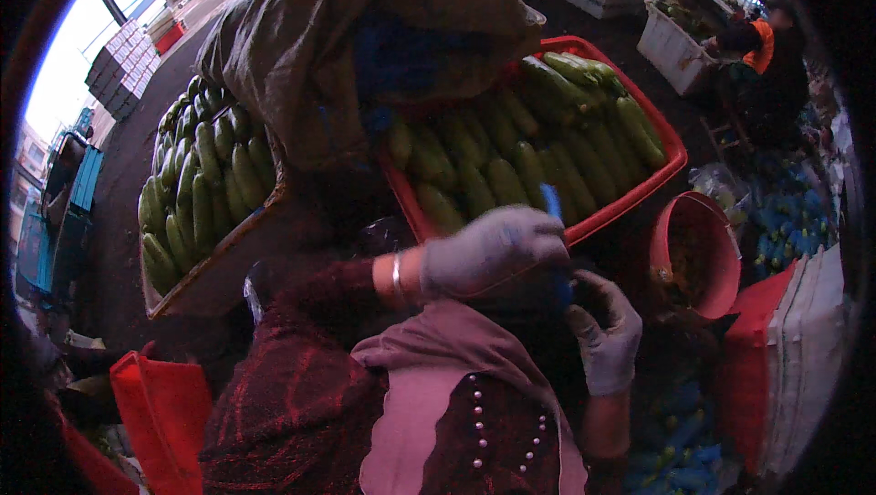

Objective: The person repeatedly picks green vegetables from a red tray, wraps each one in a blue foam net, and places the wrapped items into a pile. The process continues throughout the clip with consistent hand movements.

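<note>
My left hand (496,248), in a pale work glove with a silver bangle at the wrist, is closed on a narrow blue piece (550,201), perhaps plastic film or netting. Blue also shows below that hand, blurred. Close beside its lower end, my gloved right hand (606,334) curls with thumb and forefinger apart; whether it touches the blue piece is unclear. Just beyond my hands stands a red plastic crate (626,197) holding rows of long green zucchini-like vegetables (506,180). The left hand overlaps the crate's near edge in the view.
A second crate (212,266) of green vegetables stands left, beside a draped cloth (294,64). At right are a red bucket (729,248), stacked red and white crates (780,344) and blue-wrapped vegetables (787,228). A person (766,64) works by a white bin (674,50).
</note>
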Action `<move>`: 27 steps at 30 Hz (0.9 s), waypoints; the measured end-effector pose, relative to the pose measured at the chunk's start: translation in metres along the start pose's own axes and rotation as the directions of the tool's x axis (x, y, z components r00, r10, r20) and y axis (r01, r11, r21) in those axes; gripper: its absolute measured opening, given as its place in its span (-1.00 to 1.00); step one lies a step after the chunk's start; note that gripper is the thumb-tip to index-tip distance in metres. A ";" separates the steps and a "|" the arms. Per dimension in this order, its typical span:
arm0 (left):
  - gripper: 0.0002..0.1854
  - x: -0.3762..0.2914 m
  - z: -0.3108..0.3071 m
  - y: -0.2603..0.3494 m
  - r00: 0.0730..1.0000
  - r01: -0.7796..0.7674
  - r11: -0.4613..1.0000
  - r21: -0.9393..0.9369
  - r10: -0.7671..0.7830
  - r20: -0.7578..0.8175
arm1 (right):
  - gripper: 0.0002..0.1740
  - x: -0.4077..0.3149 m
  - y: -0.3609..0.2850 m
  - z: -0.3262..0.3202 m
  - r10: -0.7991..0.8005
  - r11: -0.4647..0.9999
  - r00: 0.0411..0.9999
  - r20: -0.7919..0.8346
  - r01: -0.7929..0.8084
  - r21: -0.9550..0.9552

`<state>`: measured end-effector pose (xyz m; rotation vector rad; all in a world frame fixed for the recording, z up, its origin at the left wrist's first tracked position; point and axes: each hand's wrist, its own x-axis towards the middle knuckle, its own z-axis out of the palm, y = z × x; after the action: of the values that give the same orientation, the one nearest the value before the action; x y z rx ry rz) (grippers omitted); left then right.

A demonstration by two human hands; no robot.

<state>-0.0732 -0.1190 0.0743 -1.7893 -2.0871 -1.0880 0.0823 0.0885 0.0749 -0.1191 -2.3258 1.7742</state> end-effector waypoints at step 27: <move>-0.82 0.016 0.089 0.034 0.629 0.580 0.128 -0.805 -0.698 0.342 | -0.33 -0.018 0.032 0.001 0.108 0.991 0.977 -0.185 -0.121 -0.061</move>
<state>-0.0188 -0.0501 0.0335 -0.7259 -2.4411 -2.8956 0.0980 0.0929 0.0420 -0.4172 -2.2932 1.6526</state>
